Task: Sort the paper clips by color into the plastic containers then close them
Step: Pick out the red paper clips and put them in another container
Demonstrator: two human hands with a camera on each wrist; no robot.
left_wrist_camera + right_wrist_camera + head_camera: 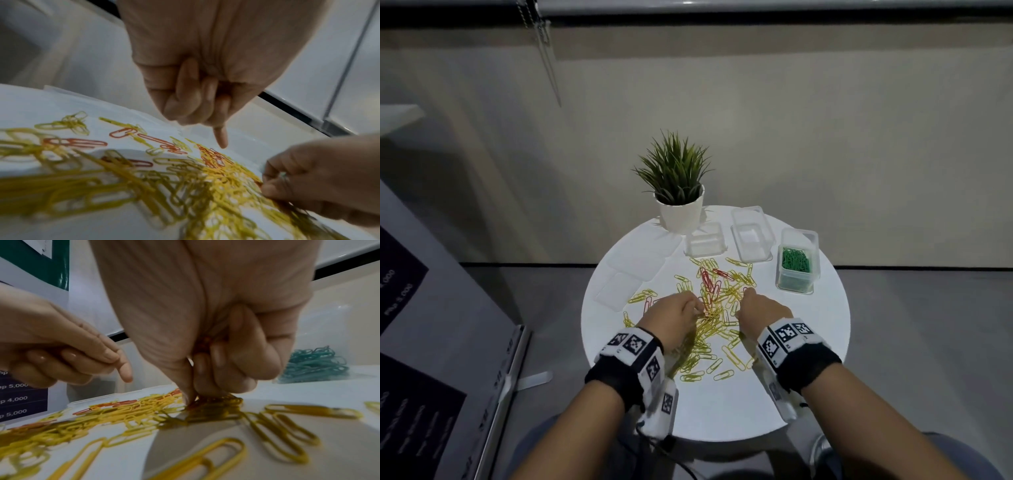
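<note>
Yellow paper clips [709, 337] and a few red paper clips [709, 281] lie scattered over the round white table [811, 346]. My right hand [743, 305] pinches into the pile with thumb and forefinger [192, 395], and red clips [204, 341] show inside its curled palm. My left hand [697, 308] hovers just left of it, three fingers curled into the palm and the forefinger [221, 141] pointing down at the clips; I see nothing in it. Green clips [795, 261] fill a clear container [794, 286] at the right. Two empty clear containers [705, 245] [751, 240] stand behind the pile.
A potted plant [679, 195] stands at the table's back edge, beside the empty containers. Clear lids [640, 260] [616, 291] lie flat at the left side. A banner stand [448, 342] is on the floor to the left.
</note>
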